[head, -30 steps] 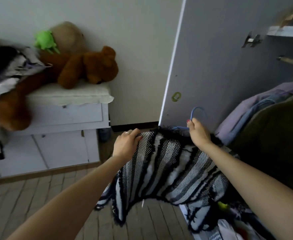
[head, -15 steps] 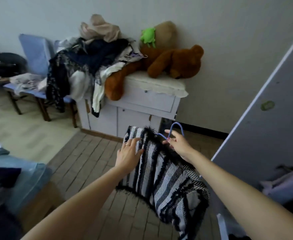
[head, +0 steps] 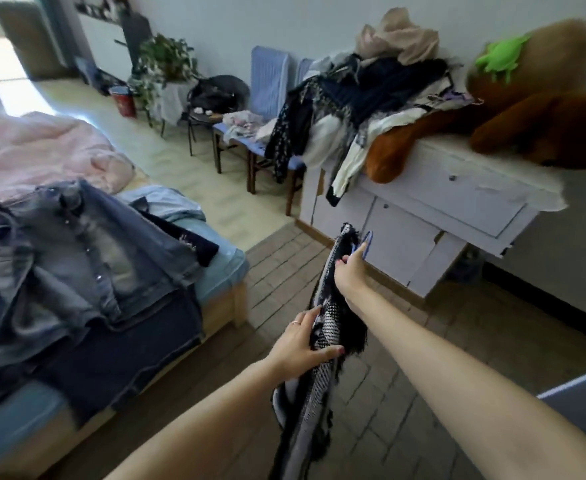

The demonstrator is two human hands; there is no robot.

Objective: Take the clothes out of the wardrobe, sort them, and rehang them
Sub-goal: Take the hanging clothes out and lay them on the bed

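— Both hands hold the striped garment (head: 322, 323), right? What does each grip look like?

— Yes. Right hand (head: 350, 271), at centre frame, curls around the top of the black-and-white knit together with a blue hanger (head: 366, 244) that pokes out above the knuckles. Left hand (head: 302, 344), lower down, pinches the fabric's edge, thumb across the front. The garment hangs between them, trailing to the bottom of the frame.

— And around it, biggest first?

— Bed (head: 215, 275) fills the left side, with a pink blanket (head: 38, 147) at its far end and denim clothes (head: 87, 244) spread nearer. White cabinet (head: 457, 202) stands upper right, carrying a clothes heap (head: 371, 88) and a brown plush bear (head: 544, 126) with a green toy (head: 499, 60) on it. Blue chairs (head: 270, 81) sit beside the cabinet, upper centre, and a potted plant (head: 163, 60) beyond them.
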